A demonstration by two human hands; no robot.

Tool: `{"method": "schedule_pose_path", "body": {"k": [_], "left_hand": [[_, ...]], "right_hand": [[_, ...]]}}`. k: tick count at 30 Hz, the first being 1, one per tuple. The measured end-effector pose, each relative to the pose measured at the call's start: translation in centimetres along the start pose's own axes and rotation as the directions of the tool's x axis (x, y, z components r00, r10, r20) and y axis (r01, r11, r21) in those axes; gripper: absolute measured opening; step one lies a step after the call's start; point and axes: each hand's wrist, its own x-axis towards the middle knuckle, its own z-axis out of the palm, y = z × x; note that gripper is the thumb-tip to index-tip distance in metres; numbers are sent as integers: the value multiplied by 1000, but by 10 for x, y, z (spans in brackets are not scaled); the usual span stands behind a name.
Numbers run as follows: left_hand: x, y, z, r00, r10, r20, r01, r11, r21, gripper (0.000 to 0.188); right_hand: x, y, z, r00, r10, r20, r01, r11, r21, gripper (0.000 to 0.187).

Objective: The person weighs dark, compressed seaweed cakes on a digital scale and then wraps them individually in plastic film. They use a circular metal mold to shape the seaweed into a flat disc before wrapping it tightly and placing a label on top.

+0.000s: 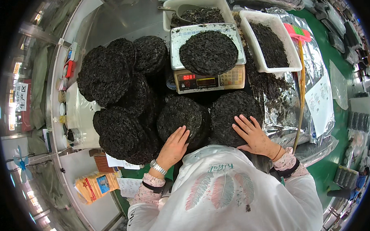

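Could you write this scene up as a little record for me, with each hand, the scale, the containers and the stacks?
Left hand: fingers flat on a round black cake
Right hand: spread over the neighbouring cake
Scale: red display lit, one flat disc on its platform
Rear tub: white, with dark loose shreds and a scoop
Right-hand tub: white, holding similar shreds
Left side: more dark cakes, piled and overlapping

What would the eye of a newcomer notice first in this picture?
First, probably, the piled dark round cakes, left of the scale. The scale stands at upper centre, its display glowing red, with a single dark disc on top. Below it, the left hand and right hand lie on two more cakes.
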Motion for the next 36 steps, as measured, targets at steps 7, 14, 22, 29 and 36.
{"method": "schedule_pose_path", "body": {"k": [7,14,22,29,36], "left_hand": [[-6,-6,31,988,77,-135,-59,989,138,48],[17,32,-83,508,-458,-729,231,888,-397,36],[171,-21,-60,614,-757,-222,-358,-17,-934,28],[251,-58,4,624,-738,-257,-117,237,-965,52],[140,-11,-14,713,-623,-323,33,490,-871,28]], "right_hand": [[-2,7,-48,972,31,-234,48,944,325,64],[-3,61,-74,454,882,-126,455,-108,884,35],[28,64,-92,361,893,-267,613,-13,790,42],[146,67,-109,760,13,-650,-31,999,-17,69],[176,163,-81,678,282,-679,-150,957,248,67]]}}
